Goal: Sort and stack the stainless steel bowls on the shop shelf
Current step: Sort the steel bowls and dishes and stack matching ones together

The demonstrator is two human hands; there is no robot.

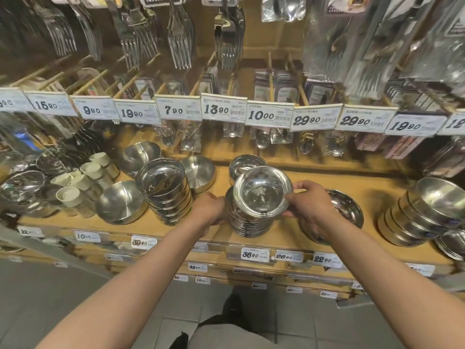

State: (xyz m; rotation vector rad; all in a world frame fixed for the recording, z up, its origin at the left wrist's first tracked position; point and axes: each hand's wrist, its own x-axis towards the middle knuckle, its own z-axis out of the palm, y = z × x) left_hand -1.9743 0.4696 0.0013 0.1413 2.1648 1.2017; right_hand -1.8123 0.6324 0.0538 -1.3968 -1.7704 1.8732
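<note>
Two hands frame a central stack of bowls [247, 220] near the front edge of the wooden shelf [289, 238]: the left hand [210, 209] is curled against its side, while the top bowl [261, 191], tilted, is pinched at the rim by the right hand [308, 202]. Bare wood is left around it; a second stack [164, 190] stands left, price tags [224, 110] and hanging forks [180, 39] beyond

Warm, yellowish shop light fell from above and lit the wooden shelf [302, 177] evenly. Bright glare sat in the bowl [261, 192] I held and on the hanging plastic packets [377, 46] at upper right, which looked smeared. My arms cast soft shadows. The wide lens bowed the price tags [224, 109], and the edges blurred.
</note>
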